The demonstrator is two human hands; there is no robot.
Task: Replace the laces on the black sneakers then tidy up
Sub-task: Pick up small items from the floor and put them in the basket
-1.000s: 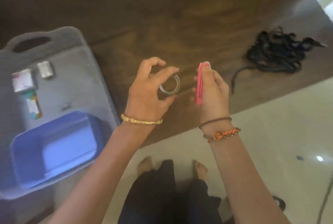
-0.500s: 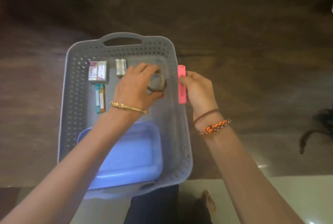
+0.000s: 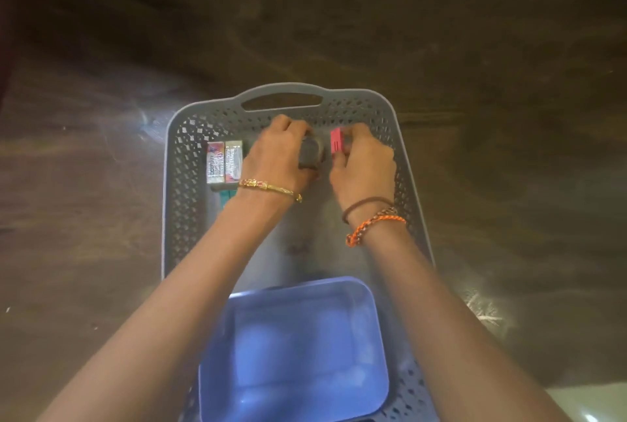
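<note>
Both my hands reach into a grey perforated basket [image 3: 176, 204] on the dark wooden table. My left hand [image 3: 278, 157] grips a clear tape roll [image 3: 310, 151] low over the basket floor near its far end. Just right of it, my right hand [image 3: 364, 163] holds a flat pink tool [image 3: 337, 141] by its end. Neither the black sneakers nor the laces are in view.
Two small silvery packets [image 3: 224, 162] and a teal stick [image 3: 224, 197] lie at the basket's far left. A blue plastic tub [image 3: 295, 347] fills its near end. The wooden table [image 3: 475, 116] stretches around the basket; a pale floor [image 3: 604, 404] shows at the bottom right.
Both hands have moved left from above the bare table, near the black laces, and down into the basket's far end, still holding the tape roll and pink tool. The laces have left the view.
</note>
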